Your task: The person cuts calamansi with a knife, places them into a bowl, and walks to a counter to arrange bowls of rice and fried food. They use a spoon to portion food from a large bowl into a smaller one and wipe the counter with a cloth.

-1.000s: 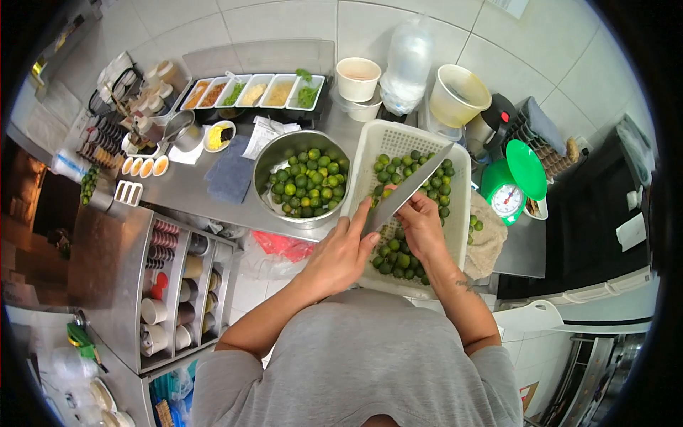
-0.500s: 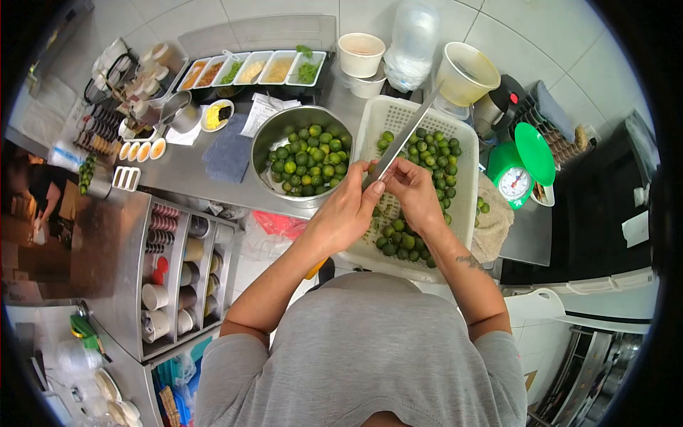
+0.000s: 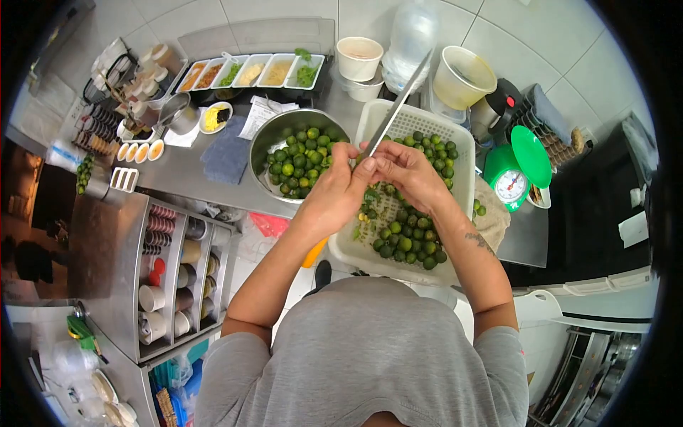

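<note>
Left hand (image 3: 331,193) clamped on knife (image 3: 398,103), frame centre, blade slanting up-right. Right hand (image 3: 413,176) pinched at blade's base, contents hidden. Limes (image 3: 409,238) below, in basket (image 3: 448,124). Best judged: short strokes, steady grip, right hand clear of edge.

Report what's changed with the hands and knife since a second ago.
The left hand and right hand have moved forward, away from the body, and closer together. The knife has gone forward too, turned narrower to view, its tip now beyond the basket. No release shows. Basket and metal bowl stayed put.
</note>
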{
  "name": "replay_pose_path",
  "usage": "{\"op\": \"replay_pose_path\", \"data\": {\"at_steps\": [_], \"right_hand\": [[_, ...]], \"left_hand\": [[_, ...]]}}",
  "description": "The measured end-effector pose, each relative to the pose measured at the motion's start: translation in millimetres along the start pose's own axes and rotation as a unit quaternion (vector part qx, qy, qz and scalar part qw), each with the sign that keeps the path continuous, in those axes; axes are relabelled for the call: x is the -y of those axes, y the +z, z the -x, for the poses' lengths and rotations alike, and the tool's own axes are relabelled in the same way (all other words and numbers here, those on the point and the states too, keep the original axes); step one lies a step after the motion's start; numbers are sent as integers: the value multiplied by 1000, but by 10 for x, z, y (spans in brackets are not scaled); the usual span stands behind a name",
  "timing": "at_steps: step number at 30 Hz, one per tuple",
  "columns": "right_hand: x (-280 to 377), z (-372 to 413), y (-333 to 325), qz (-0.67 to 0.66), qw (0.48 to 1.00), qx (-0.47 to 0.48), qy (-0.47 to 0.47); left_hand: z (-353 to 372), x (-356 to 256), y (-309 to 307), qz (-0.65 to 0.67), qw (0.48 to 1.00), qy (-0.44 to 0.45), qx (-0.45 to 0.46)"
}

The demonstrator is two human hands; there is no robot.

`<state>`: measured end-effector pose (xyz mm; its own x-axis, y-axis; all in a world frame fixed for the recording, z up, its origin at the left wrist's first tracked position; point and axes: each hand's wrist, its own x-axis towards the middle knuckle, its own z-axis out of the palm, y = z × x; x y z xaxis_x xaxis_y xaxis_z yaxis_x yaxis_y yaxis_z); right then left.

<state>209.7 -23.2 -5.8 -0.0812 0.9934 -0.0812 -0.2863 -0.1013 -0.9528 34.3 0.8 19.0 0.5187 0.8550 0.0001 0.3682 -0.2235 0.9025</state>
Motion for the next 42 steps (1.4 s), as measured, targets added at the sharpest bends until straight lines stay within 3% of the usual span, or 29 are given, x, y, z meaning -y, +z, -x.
{"op": "replay_pose_path", "data": {"at_steps": [1, 3, 6, 9, 12, 14, 15, 16, 17, 23, 29, 36, 41, 42], "right_hand": [[-34, -16, -71, 143, 990, 1, -5], [-246, -48, -359, 417, 909, 3, -14], [-718, 80, -576, 720, 683, 15, -123], [-809, 43, -606, 762, 615, 10, -202], [-562, 39, -534, 544, 839, -12, 0], [-568, 21, -585, 232, 971, -29, 58], [-425, 80, -496, 45, 994, -30, 92], [-335, 135, -422, -144, 981, -30, 124], [-322, 175, -379, -166, 980, -25, 109], [-364, 377, -205, -124, 990, -52, 36], [-488, 488, -185, -118, 988, -102, -14], [-346, 604, -160, -158, 981, -109, 6], [-402, 568, -193, -151, 978, -142, -32], [-409, 553, -164, -142, 977, -153, -48]], "left_hand": [[10, 17, -46, -1, 1000, -7, -7], [5, 138, -136, -10, 998, -26, -59], [-14, 391, -249, 15, 992, -62, -110], [-12, 596, -341, 59, 989, -82, -112], [118, 495, -408, 128, 985, -102, -57], [145, 532, -345, 192, 979, -68, -10], [158, 533, -294, 214, 976, -48, 19], [181, 527, -231, 235, 970, -29, 48], [214, 513, -155, 217, 973, -52, 62], [262, 209, 158, 188, 966, -29, 174], [221, 239, 301, 156, 967, -45, 196], [233, 342, 243, 94, 980, -33, 170], [414, 299, 302, -29, 988, 96, 116], [462, 286, 297, -41, 988, 80, 124]]}}
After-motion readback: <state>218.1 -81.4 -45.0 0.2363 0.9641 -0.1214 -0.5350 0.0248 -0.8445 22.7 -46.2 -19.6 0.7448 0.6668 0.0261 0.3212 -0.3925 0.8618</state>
